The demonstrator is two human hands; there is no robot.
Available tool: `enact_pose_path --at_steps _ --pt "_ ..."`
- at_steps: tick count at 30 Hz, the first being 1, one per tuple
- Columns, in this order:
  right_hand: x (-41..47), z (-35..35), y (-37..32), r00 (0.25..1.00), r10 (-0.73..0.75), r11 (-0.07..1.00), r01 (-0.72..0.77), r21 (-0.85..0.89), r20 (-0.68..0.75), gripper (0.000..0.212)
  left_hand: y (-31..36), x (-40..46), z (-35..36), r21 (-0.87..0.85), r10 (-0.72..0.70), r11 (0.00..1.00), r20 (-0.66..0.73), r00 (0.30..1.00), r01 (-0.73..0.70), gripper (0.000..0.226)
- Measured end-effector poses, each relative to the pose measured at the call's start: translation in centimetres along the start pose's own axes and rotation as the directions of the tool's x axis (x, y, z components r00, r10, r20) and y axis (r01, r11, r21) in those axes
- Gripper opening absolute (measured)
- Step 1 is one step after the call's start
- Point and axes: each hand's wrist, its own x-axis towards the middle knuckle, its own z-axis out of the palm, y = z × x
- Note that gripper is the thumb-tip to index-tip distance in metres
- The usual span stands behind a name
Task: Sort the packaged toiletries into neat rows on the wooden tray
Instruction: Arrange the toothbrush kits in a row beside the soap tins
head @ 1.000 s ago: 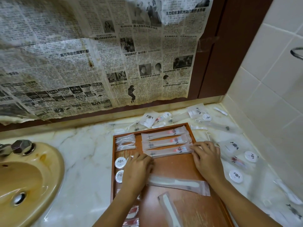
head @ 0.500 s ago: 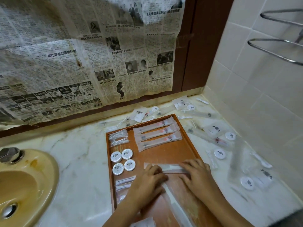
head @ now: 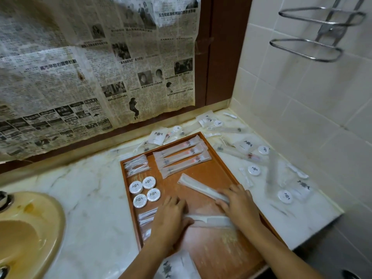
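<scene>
While both hands lie on the wooden tray [head: 217,168], the packets on it form groups: three long sachets [head: 181,156] at the tray's far end, four round white tins [head: 145,191] near its left wall. The left hand [head: 171,220] presses flat, fingers relaxed, on one end of a comb packet [head: 211,220] at the tray's middle. The right hand [head: 239,206] covers this packet's other end, and its fingers rest on a second, slanted comb packet [head: 199,187]; whether they pinch it I cannot tell.

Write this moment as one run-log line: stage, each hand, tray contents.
stage: sorting combs | left hand: on lower comb packet | right hand: on tilted comb packet | wooden tray: three toothbrush packets, four round tins
</scene>
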Motion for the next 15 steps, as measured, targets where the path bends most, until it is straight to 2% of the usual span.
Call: enact_pose_path --at_steps 2,6,10,15 --pt "-0.6 -0.5 -0.1 1.0 -0.01 0.998 0.011 0.067 -0.019 0.031 0.1 -0.2 -0.4 -0.128 -0.069 0.989 0.019 0.997 0.071 0.026" --pt "-2.5 -1.4 0.8 0.996 -0.08 0.989 0.074 0.131 0.039 0.019 0.5 -0.6 -1.1 -0.331 -0.169 0.924 0.101 0.98 0.194 0.023" --pt "-4.0 -2.5 2.2 0.978 -0.108 0.991 0.092 0.094 0.176 0.031 1.5 -0.9 -1.5 -0.397 -0.139 0.896 0.169 0.976 0.197 0.015" --pt "-5.3 -4.1 3.6 0.984 -0.056 0.997 0.045 0.067 0.171 0.034 2.4 -1.7 -1.5 -0.588 -0.052 0.778 0.291 0.955 0.221 0.019"
